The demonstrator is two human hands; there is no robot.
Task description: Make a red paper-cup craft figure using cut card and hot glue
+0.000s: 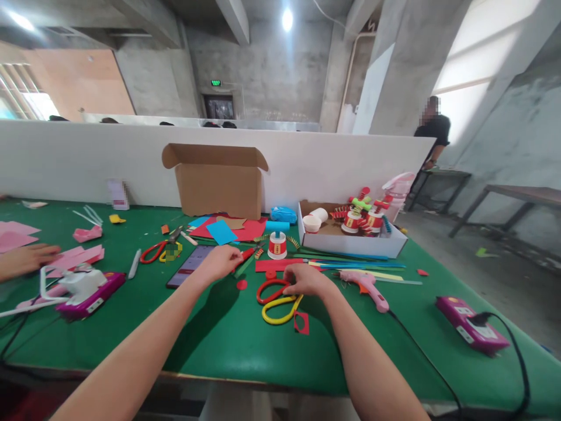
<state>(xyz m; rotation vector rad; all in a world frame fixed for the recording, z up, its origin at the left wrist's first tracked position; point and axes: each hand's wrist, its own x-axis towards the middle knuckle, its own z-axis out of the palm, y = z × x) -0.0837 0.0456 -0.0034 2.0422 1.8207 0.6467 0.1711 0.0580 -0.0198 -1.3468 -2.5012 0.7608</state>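
My left hand (225,260) is closed, its fingertips on a red-handled tool (246,253) with a narrow tip; its exact kind is unclear. My right hand (308,279) curls over scissors (279,311) with one red and one yellow loop. Its thumb and fingers meet them by the red loop, and the blades are hidden beneath. A red paper disc (271,273) lies by the right fingertips, another small red disc (241,285) below my left hand. Nearer me is a red paper square with a round hole (301,323). Behind stands a red and white paper cup (277,245) with striped, folded-paper arms.
A glue gun (368,286) and purple power strip (471,327) lie right. A white box (350,242) holds cups and finished figures. A phone (190,266), second scissors (162,250) and another power strip (94,295) are left, beside another person's hand (30,260).
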